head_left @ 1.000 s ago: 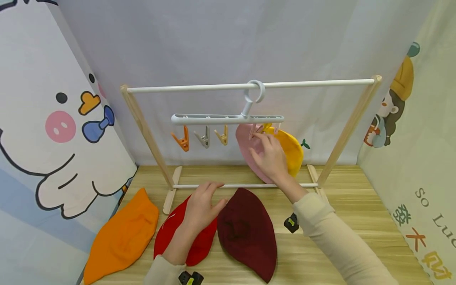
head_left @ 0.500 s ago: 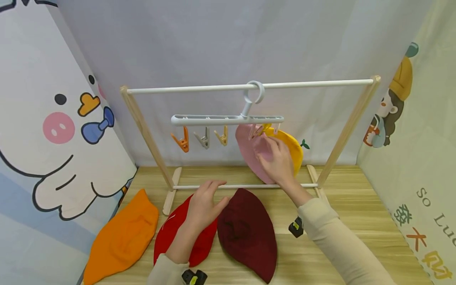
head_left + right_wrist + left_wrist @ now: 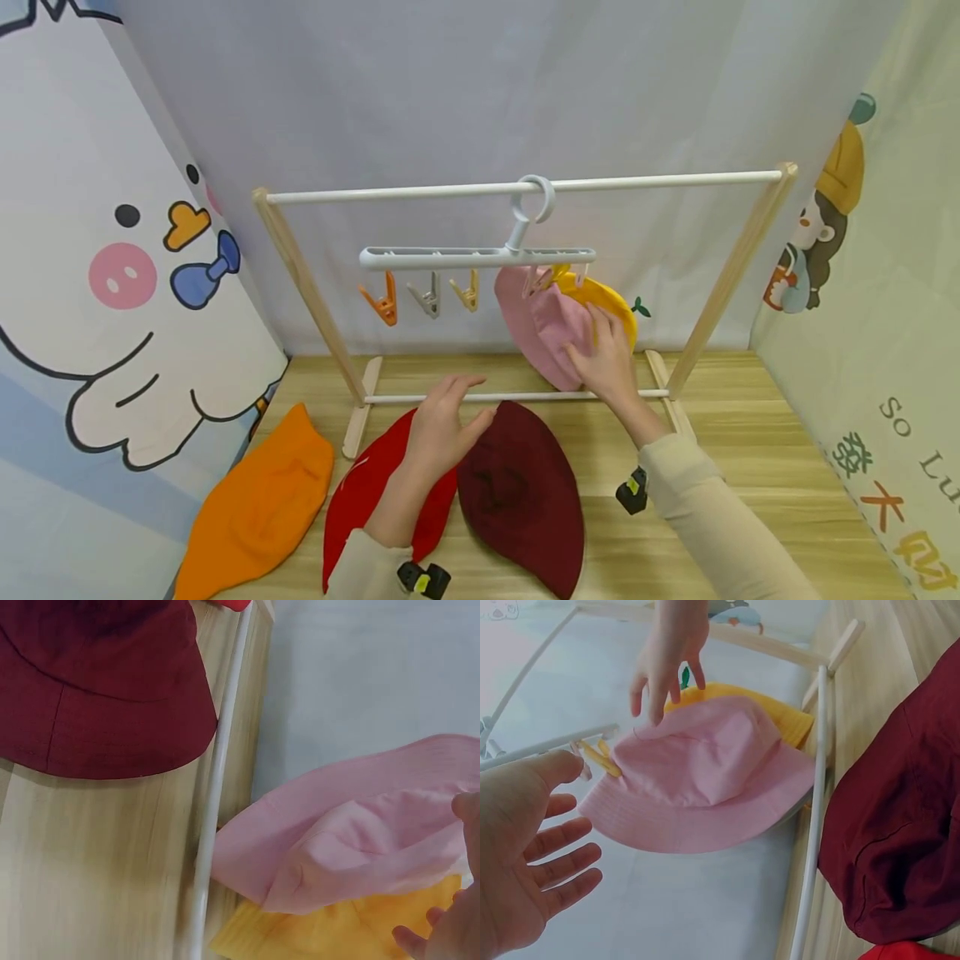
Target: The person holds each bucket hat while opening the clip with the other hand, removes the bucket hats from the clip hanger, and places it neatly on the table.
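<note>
A pink bucket hat hangs from the right part of a grey hanger, held by a clothespin. Behind it hangs a yellow hat, partly covered. My right hand is at the pink hat's right side, thumb and fingers apart, with no hold on the cloth visible; whether it touches cannot be told. My left hand hovers over a red hat and the edge of a maroon hat, fingers extended and holding nothing. In the left wrist view its fingers are spread.
Orange, grey and pale yellow clothespins hang from the hanger's left part. The hanger hooks over the white top bar of a wooden rack. An orange hat lies left on the wooden table. A low white bar crosses the rack's base.
My right hand has moved from the clothespin at the pink hat's top down and right along the hat. My left hand has shifted slightly right.
</note>
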`<state>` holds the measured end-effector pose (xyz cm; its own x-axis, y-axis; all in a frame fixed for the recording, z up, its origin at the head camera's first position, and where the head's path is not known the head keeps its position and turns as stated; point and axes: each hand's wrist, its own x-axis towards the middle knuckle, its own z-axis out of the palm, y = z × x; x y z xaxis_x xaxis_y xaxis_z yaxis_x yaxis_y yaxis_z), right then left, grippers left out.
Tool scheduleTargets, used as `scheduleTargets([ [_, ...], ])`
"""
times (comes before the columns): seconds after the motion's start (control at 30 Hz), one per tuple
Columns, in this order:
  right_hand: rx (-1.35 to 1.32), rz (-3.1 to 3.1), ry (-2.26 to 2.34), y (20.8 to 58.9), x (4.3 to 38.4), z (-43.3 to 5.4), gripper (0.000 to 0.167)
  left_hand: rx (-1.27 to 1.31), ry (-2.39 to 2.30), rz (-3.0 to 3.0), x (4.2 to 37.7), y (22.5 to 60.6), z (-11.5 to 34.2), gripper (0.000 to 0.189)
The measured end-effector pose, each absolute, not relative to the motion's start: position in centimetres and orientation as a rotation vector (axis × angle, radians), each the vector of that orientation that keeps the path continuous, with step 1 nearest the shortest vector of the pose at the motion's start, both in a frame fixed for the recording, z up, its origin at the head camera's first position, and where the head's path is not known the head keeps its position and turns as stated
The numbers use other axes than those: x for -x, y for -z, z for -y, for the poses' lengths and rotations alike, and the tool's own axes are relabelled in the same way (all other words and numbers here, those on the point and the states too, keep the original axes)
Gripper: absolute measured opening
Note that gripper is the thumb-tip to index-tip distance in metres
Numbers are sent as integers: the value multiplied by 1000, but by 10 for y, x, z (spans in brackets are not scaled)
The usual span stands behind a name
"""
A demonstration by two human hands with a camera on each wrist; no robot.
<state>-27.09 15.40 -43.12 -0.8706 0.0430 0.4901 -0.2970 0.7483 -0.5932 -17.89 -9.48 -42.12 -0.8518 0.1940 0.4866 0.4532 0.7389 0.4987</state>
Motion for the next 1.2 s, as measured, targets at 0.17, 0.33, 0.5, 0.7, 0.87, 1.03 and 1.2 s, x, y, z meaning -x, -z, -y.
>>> scheduleTargets([
  [0.17,-147,2514,-968,438,272,-160,74,472,906,2561,182,424,92,41],
  [0.33,-126,2534,-997,443,273,-162,75,455,930,2585,187,429,90,41],
  [0.5,-86,2575,-1022,449,273,-160,77,445,931,2587,190,433,87,42],
  [0.7,-76,2595,-1038,453,276,-159,79,436,949,2570,194,435,84,43],
  [0.87,-48,2610,-1056,454,280,-159,80,448,933,2559,196,435,81,42],
  [1.03,-39,2636,-1084,455,284,-160,81,456,926,2548,197,433,79,42],
  [1.2,-52,2626,-1124,455,289,-162,80,450,948,2553,198,430,75,41],
])
